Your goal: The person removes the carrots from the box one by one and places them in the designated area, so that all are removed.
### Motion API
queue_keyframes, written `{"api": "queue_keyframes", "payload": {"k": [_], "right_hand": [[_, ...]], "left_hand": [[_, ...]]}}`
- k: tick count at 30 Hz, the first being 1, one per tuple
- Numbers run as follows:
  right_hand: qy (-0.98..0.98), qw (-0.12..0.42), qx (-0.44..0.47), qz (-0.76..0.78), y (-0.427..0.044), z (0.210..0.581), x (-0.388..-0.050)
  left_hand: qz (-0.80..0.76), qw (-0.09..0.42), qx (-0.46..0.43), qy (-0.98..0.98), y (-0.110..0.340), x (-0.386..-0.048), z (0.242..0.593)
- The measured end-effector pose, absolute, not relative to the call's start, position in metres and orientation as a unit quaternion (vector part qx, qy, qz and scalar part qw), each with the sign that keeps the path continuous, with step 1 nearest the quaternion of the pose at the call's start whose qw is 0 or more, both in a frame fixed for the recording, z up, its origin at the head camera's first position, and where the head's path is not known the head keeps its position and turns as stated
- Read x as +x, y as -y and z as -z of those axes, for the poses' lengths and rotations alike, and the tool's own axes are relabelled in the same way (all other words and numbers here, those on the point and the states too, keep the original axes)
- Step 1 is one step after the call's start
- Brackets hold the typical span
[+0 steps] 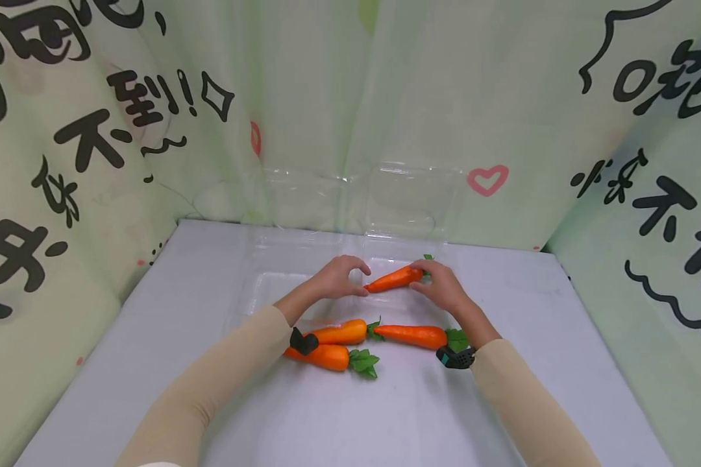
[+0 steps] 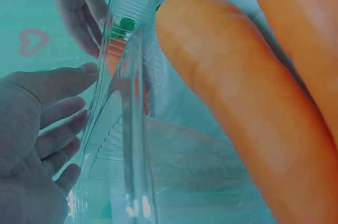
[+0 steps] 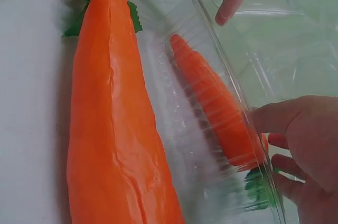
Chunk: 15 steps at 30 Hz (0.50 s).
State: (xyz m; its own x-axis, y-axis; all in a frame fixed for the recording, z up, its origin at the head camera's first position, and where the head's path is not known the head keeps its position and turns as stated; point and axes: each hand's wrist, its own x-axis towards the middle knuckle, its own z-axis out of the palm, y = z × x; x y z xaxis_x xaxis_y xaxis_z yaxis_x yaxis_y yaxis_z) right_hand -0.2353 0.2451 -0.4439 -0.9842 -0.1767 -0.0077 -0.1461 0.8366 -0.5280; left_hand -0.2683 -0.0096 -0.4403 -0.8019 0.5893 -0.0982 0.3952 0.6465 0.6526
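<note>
One orange carrot (image 1: 394,280) with green leaves lies in the right of two clear plastic clamshell boxes (image 3: 211,34). At its leafy end, my right hand (image 1: 444,285) holds it between thumb and fingers, reaching over the box wall. Beside the carrot's thin tip is my left hand (image 1: 339,277), its fingers loosely curved and nothing in them. In the left wrist view, that left hand (image 2: 31,123) shows spread fingers behind the box wall. In front of the boxes lie three more carrots: a right one (image 1: 411,335), a left one (image 1: 344,332) and a nearer one (image 1: 327,357).
The left clear box (image 1: 280,285) stands beside the right one. Their clear lids (image 1: 409,201) stand raised at the back, near a printed curtain (image 1: 520,117) that encloses the white table (image 1: 385,421) on the back and sides.
</note>
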Motion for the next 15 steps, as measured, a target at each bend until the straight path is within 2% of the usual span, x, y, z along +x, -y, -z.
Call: {"api": "queue_keyframes", "payload": {"k": [10,15], "right_hand": [[-0.974,0.042,-0.070,0.212,-0.240,0.453,-0.248],[-0.978,0.082,-0.037,0.186,-0.238,0.454,-0.248]], "left_hand": [[-0.318,0.155,0.281,-0.892,0.009,-0.269,0.440],[-0.318,0.154,0.281,-0.892,0.009,-0.268,0.440]]}}
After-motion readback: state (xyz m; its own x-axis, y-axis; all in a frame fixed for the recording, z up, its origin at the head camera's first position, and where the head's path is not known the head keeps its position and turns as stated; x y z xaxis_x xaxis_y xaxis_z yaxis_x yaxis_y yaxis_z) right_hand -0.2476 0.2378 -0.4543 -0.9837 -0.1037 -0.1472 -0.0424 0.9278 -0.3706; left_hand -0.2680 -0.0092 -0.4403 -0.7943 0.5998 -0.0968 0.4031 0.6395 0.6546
